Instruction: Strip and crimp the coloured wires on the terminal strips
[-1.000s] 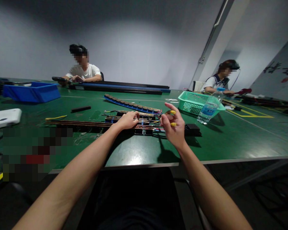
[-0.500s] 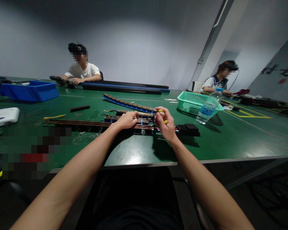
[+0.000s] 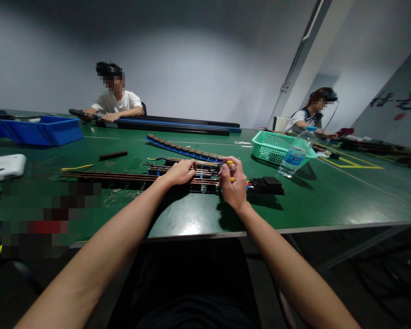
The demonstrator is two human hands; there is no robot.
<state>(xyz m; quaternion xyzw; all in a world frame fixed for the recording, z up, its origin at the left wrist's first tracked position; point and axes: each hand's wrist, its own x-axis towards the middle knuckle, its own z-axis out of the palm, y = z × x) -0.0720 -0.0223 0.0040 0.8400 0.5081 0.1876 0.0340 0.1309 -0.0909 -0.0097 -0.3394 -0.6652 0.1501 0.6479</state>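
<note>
My left hand lies over a black and blue track section with thin copper-coloured rails, its fingers curled on the rails. My right hand is closed around yellow-handled pliers above the right end of that section; their jaws are hidden. Coloured wires run beside the right hand to a black block. Behind both hands lies a curved blue track piece, its right end close to the right fingers.
A green basket and a water bottle stand to the right. On the left are a blue bin, a white device and a dark bar. Two people sit across the table, near long dark strips.
My right hand has turned and shifted slightly left and down with the pliers, its fingers now more upright. The left hand stays in place on the track section.
</note>
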